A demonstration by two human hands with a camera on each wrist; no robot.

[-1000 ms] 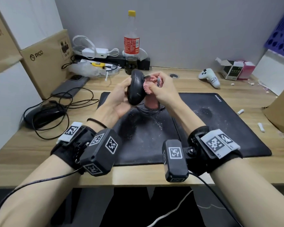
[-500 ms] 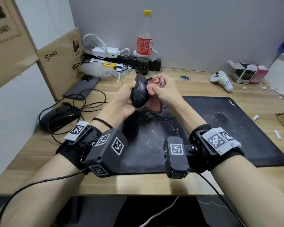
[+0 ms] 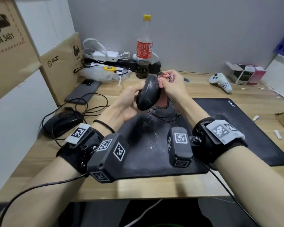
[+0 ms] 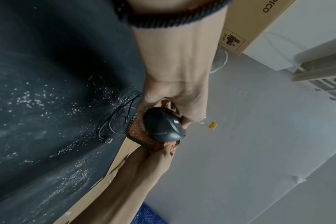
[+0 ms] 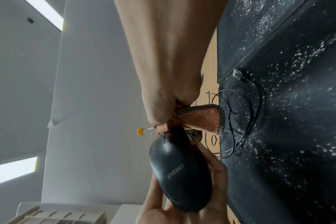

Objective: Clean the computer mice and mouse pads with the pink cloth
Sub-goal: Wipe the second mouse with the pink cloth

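While the left hand (image 3: pixel 125 105) grips the black mouse (image 3: pixel 147 93), the right hand (image 3: pixel 172 86) pinches the half-hidden pink cloth (image 5: pixel 199 119)

Grey wall (image 3: pixel 195 30) behind a wooden desk (image 3: pixel 154 189), ceiling lights (image 5: pixel 11 171).

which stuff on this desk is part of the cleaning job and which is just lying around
Job: held mouse in left hand; pink cloth in right hand; second mouse; mouse pad.

Lying about: soda bottle; game controller; phone; Pico box.
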